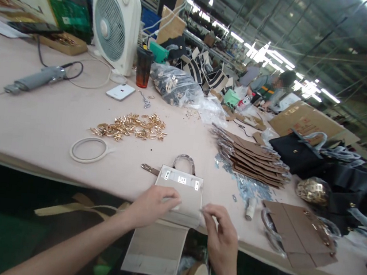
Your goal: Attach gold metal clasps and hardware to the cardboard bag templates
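At the table's front edge lies a pale beige handbag piece (183, 191) with a dark curved handle (186, 158) at its far side. Small white-framed slots run along its top, and its flap (156, 250) hangs down over the edge. My left hand (155, 205) rests on the piece, thumb and fingers drawn together; whatever is between them is too small to name. Beside the right edge of the piece, my right hand (221, 236) is closed in a pinch, its fingertips at something tiny and dark. A brown strap end (149, 169) sticks out at the left.
Gold metal fittings (131, 126) lie heaped beyond a tape roll (88, 149). An electric screwdriver (37, 78), phone (120, 92), cup (143, 68) and fan (115, 24) stand farther back. To the right are stacked brown panels (254, 157), a brown bag (302, 234) and a small bottle (250, 208).
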{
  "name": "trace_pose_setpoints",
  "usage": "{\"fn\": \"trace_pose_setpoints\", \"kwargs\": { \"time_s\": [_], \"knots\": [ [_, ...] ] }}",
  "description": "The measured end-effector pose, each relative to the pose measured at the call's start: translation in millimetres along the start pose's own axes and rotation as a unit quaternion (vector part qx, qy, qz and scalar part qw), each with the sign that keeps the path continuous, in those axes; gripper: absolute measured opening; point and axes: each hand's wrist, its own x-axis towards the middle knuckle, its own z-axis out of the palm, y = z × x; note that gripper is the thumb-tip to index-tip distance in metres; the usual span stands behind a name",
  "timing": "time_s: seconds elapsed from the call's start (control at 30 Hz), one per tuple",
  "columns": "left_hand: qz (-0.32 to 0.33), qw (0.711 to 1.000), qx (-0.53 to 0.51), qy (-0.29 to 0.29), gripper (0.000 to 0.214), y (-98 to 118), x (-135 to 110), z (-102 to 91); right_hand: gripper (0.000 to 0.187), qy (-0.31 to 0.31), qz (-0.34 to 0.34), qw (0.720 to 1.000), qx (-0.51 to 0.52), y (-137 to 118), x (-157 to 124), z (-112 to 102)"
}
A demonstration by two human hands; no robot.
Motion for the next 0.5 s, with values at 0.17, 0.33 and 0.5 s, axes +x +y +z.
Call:
{"fn": "trace_pose_setpoints", "kwargs": {
  "time_s": [0.17, 0.33, 0.5],
  "knots": [
    [0.003, 0.989, 0.149, 0.007, 0.027, -16, 8, 9.4, 0.018, -0.076, 0.083, 0.994, -0.003, 45, 69, -9],
    [-0.004, 0.986, 0.166, 0.016, 0.029, -22, 10, 14.1, 0.025, -0.192, 0.113, 0.974, 0.04, 66, 95, 0],
    [0.005, 0.985, 0.17, 0.026, 0.029, -26, 10, 14.3, 0.026, -0.206, 0.105, 0.972, 0.036, 76, 94, 8]
  ]
}}
